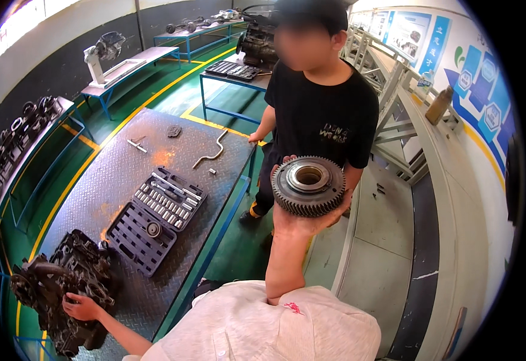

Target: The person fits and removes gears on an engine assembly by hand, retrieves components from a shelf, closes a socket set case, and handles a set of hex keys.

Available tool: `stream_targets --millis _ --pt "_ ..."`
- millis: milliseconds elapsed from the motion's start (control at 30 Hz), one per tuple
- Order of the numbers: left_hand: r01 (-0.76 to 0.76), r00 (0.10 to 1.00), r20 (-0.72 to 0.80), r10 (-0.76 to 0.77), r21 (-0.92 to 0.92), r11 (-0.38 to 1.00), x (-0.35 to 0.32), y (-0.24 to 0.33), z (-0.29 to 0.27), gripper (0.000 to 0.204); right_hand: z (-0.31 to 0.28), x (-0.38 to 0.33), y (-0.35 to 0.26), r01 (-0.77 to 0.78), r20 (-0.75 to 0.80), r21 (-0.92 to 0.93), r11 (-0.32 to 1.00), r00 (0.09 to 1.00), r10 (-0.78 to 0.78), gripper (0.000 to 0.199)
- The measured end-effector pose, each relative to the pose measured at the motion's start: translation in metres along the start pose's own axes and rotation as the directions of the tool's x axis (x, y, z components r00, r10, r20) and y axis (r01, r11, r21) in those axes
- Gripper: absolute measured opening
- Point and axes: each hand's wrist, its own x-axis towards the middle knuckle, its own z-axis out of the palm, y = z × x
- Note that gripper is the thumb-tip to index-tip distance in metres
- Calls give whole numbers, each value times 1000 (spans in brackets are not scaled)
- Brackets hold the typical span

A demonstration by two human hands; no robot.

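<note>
A person in a pale shirt balances a thick toothed gear point(308, 191) on the upturned right grip point(311, 222), with the palm beneath it and fingers curling around the far rim. The gear sits in front of the wearer's body, out past the edge of the bench point(148, 295). Beyond the right grip, close behind the gear, stands a co-worker point(329, 108) in black.

The chief risk looks like a drop: the gear appears heavy, only this one palm is clearly seen under it, and a tilted wrist could let it slide off onto the green floor point(239, 253) or someone's feet. A bump from the co-worker could cause the same.

Far to the left, the left grip point(81, 308) touches a dark, grimy engine point(64, 271) on the bench — whether it clasps a part, one cannot tell. Rough edges there might scrape the fingers. Between the two grips lies an open socket case point(132, 237) — reaching carelessly across it could scatter the small sockets.
</note>
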Motion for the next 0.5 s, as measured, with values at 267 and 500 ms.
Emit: stream_targets --millis 267,500 --pt "-63 996 -66 58 -64 996 8 19 -14 34 27 32 10 -199 -319 -289 936 942 102 59" --pt "-38 997 -70 26 -168 985 4 17 -7 36 -40 -1 50 -410 -239 -164 897 899 367 71"
